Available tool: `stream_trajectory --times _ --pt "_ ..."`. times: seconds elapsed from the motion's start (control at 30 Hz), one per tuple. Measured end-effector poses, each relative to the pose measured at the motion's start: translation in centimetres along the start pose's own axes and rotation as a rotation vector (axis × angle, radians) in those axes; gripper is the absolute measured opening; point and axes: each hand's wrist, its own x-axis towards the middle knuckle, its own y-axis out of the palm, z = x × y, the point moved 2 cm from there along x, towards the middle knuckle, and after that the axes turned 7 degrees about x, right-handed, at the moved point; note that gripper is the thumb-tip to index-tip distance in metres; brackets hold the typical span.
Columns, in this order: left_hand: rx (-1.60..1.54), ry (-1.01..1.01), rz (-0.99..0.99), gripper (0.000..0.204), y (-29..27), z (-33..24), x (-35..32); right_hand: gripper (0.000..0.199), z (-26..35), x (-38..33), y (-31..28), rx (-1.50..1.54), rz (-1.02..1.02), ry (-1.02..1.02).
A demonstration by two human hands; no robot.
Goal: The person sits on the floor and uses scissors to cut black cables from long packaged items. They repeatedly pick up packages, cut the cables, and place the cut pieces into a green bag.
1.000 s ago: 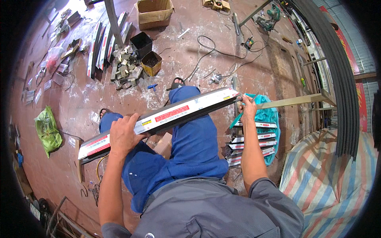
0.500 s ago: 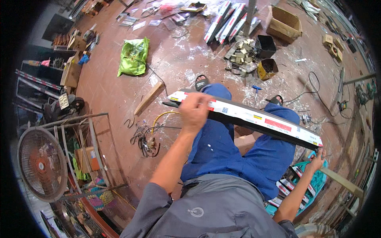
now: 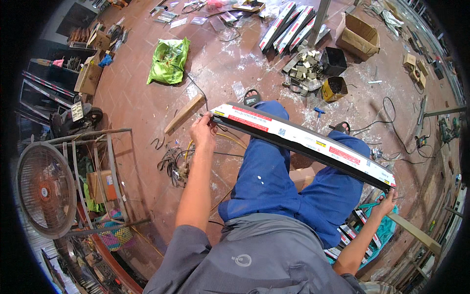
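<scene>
A long black bar [image 3: 303,140] with a white and red printed label along its top lies slantwise across my knees. Its left end is the farther one. At that end my left hand [image 3: 202,132] has its fingers closed around the tip. My right hand [image 3: 385,203] pinches the nearer right end, by my right knee, and something thin and dark sticks out beside its fingers. The undersides of both grips are hidden.
Similar labelled bars [image 3: 289,28] lie at the back, near metal blocks [image 3: 302,71] and a cardboard box [image 3: 357,36]. A teal sack [image 3: 387,228] with more bars is beside my right leg. A wooden block [image 3: 184,113], tangled cables [image 3: 175,164] and a fan [image 3: 46,190] are on the left.
My left hand has slid from the top of the label out to the bar's left end, uncovering the label. The right hand keeps its hold.
</scene>
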Motion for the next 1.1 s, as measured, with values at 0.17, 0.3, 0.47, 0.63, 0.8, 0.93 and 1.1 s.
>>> stream_trajectory --times 0.17,0.3,0.47,0.63,0.8,0.93,1.1 --pt "0.128 0.193 -0.007 0.015 -0.8 0.5 0.8 0.058 1.4 -2.0 0.7 -0.032 0.01 -0.015" --pt "0.23 0.195 -0.023 0.017 -0.8 0.6 0.9 0.067 1.7 -1.5 1.5 -0.091 0.023 -0.018" --pt "0.228 0.126 -0.065 0.019 -0.7 -0.9 0.2 0.073 1.9 -1.1 3.5 -0.12 -0.015 -0.055" --pt "0.143 0.108 -0.129 0.019 -2.3 -2.8 1.8 0.078 1.4 -0.3 2.7 -0.134 0.004 0.036" --pt "0.325 0.107 0.039 0.018 -1.7 -2.9 2.0 0.066 1.6 -1.5 1.8 -0.014 0.052 0.106" --pt "0.197 -0.038 0.233 0.022 -4.1 0.7 3.9 0.019 -2.5 1.5 -0.8 0.039 0.018 0.045" --pt "0.108 -0.089 0.266 0.017 -4.8 1.3 5.2 0.027 -0.8 -0.6 0.0 0.229 0.044 0.072"
